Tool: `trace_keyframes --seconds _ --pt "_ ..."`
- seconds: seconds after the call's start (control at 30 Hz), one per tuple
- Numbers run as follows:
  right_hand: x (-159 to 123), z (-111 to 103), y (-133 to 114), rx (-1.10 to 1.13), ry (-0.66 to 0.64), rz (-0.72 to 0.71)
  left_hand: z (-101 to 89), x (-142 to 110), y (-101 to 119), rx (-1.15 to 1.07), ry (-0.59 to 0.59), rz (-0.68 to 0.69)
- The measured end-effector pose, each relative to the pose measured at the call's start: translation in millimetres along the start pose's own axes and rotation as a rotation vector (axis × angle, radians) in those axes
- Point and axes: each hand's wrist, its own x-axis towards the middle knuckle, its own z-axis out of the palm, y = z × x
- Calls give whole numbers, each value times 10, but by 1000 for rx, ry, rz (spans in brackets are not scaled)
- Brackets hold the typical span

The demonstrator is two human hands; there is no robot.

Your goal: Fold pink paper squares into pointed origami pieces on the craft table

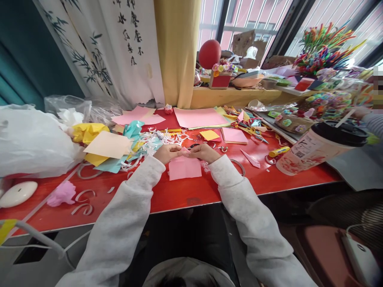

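Observation:
My left hand (167,153) and my right hand (205,152) meet over the red table, fingers pinched on a small piece of pink paper (186,150). Much of that piece is covered by the fingers. Just below, a flat pink paper square (185,169) shows a faint crease; I cannot tell whether it joins the held piece. A folded pink paper point (250,158) lies to the right of my right hand. Beyond it are a pad of pink sticky notes (234,136) and a yellow one (209,135).
White paper shreds (161,139) and coloured sheets (107,145) crowd the left, beside a white plastic bag (32,139). On the right stand a lidded drink cup (317,149) and a glue stick (279,151). Another person's hand (357,113) shows at far right.

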Motion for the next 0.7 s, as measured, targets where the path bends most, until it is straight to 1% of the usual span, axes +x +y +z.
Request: trace_keyframes --seconds 0.17,0.33,0.43,0.53,0.7 --pt "9 23 -3 -7 -60 -37 32 -45 109 -21 102 12" --pt "-3 20 -26 -8 -76 -68 47 -59 131 -123 92 -41" --pt "-10 15 -35 -12 -72 -48 44 -53 114 -53 90 -26" --pt "-6 18 -31 -19 -57 -48 46 -56 106 19 120 8" --pt "6 39 -11 -51 -25 -48 66 -55 56 31 143 39"
